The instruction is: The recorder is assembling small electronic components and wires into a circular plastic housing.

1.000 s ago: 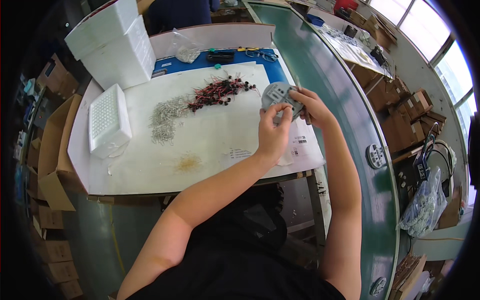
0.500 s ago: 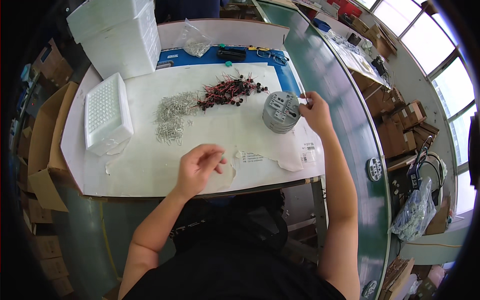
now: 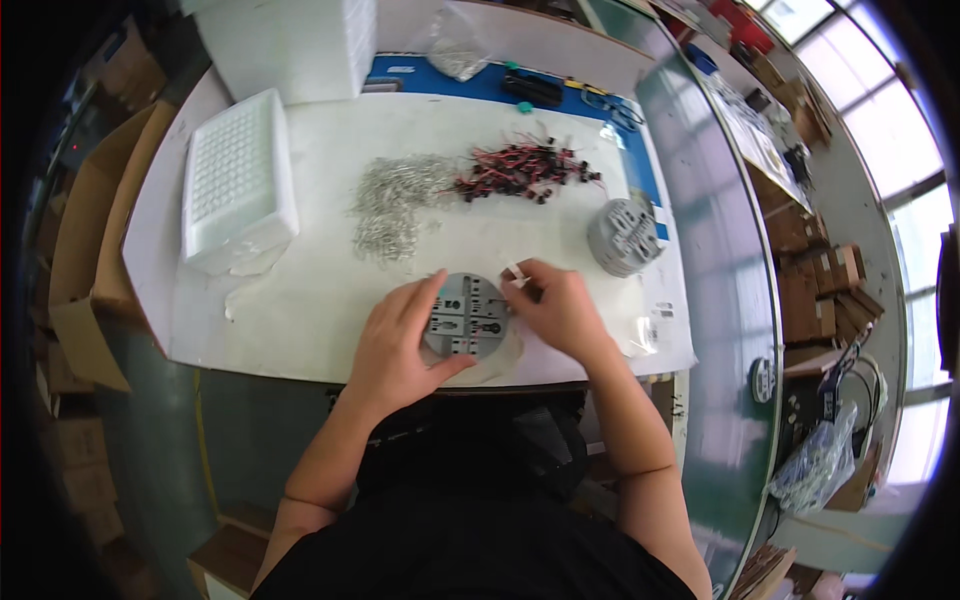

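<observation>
A grey round disc [image 3: 466, 310] with slots and small parts set in its face lies near the table's front edge. My left hand [image 3: 393, 345] is curved round its left side, the fingers at the far rim and the thumb at the near rim. Just off the disc's right edge, my right hand [image 3: 550, 308] pinches a small pale piece [image 3: 515, 272] whose kind I cannot make out. Farther right stands a stack of similar grey discs [image 3: 626, 238]. Beyond the disc lie a pile of clear small parts [image 3: 392, 200] and a heap of black parts with red wires [image 3: 525, 170].
A white foam tray [image 3: 238, 175] stands at the left, with large white foam boxes [image 3: 290, 50] behind it. At the back are a plastic bag [image 3: 458, 55], a black case [image 3: 533, 87] and glasses [image 3: 612, 107]. An open carton [image 3: 110, 230] flanks the table.
My right hand has come from the stack toward me, and a grey disc now lies before me with my left hand round it. The view has shifted, so the table items appear farther right.
</observation>
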The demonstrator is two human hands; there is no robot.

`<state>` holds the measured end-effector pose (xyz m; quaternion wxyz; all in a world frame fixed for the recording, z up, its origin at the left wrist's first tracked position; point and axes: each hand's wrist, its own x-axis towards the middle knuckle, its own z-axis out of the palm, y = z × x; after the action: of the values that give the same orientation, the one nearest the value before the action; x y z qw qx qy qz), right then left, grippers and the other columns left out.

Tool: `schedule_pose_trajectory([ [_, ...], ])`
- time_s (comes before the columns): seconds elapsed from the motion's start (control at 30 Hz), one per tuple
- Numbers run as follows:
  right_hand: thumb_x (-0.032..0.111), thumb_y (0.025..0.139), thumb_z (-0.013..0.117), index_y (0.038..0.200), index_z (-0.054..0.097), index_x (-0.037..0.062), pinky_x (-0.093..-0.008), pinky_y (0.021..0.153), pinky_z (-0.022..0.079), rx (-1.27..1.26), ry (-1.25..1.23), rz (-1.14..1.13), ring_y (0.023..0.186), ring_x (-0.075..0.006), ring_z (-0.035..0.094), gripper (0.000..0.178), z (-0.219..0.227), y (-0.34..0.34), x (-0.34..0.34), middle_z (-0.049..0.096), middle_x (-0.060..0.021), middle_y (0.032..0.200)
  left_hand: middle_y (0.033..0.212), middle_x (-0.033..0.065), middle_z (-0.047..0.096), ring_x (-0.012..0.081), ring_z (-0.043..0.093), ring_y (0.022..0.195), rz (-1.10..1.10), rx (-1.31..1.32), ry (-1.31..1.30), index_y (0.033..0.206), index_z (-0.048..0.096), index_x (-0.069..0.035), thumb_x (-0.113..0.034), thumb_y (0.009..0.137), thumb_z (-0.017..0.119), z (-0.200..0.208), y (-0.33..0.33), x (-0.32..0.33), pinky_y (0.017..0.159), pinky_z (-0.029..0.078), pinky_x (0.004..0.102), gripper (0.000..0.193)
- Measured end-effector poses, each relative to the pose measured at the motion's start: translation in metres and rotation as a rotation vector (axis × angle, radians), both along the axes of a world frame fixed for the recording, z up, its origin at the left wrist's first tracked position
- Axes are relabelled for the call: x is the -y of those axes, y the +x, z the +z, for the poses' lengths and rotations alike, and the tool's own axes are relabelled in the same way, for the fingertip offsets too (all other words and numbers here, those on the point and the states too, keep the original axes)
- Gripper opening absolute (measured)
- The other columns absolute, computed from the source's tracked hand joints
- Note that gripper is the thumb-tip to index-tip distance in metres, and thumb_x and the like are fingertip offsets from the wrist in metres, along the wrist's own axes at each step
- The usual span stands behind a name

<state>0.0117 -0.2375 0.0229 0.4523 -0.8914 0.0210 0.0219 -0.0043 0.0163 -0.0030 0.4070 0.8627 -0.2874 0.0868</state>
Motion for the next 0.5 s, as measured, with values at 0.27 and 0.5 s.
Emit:
schedule_pose_trajectory([
  [0.27,0.012,0.09,0.077,0.105,0.078,0.0007,-0.0398,0.072,0.056,0.303,-0.282,0.224,0.079,-0.0301,0.073,0.019,0.01,0.09,-0.015,0.074,-0.0159,0.084,0.139,0.0135,0.065,0.0353,0.063,0.128,-0.056,-0.07,-0.025,0.156,0.053,-0.009,-0.038,0.071,0.097,0.004,0.0,-0.005,0.109,0.05,0.0477,0.1],
  [0.5,0.015,0.087,0.079,0.103,0.077,0.0019,-0.0434,0.078,0.056,0.263,-0.43,0.373,0.093,-0.0328,0.072,0.021,0.003,0.114,-0.051,0.074,-0.0154,0.09,0.135,0.0126,0.066,0.0348,0.064,0.124,-0.044,-0.023,-0.025,0.151,0.058,-0.009,-0.042,0.072,0.097,0.001,-0.004,-0.007,0.106,0.052,0.0469,0.094],
])
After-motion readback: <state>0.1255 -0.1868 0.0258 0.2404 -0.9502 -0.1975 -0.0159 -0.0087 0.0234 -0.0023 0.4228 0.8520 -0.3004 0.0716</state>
